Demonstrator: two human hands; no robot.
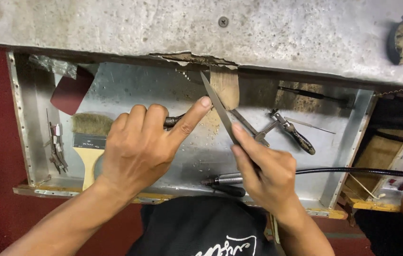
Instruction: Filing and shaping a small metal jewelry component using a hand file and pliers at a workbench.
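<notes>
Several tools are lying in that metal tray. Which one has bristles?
The paintbrush at the left of the metal tray, beside the left hand. It has a pale wooden handle and a tuft of tan bristles; the other tools in the tray are slim metal pieces.

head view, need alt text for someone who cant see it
Two bare hands work a thin metal file against a small wooden peg under a worn bench edge: the left hand grips the handle with the forefinger stretched along it, the right hand steadies the tip. Below, a metal tray holds a paintbrush, a small hammer and a corded rotary handpiece.
</notes>
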